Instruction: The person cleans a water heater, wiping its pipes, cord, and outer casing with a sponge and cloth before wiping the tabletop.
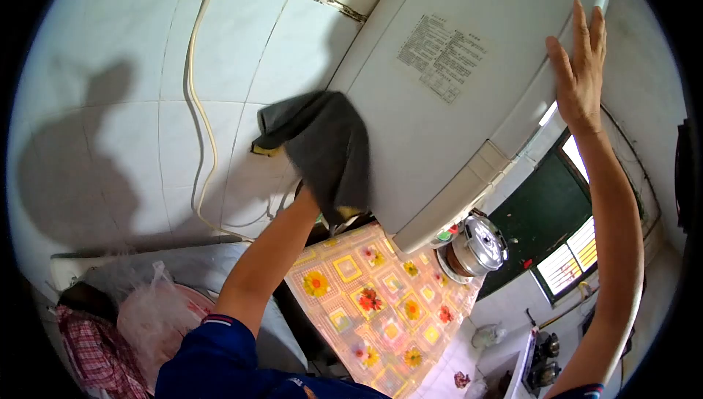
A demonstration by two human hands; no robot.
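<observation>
Just left of centre, a dark grey fabric cloth drapes over the left hand, hiding its grip; it lies against the large white smooth-panelled appliance. At two o'clock, the right hand is open on the appliance's edge. A shiny lidded metal pot stands at four o'clock, a floral-patterned orange tablecloth spreads at six, and a cream cable hangs at ten.
</observation>
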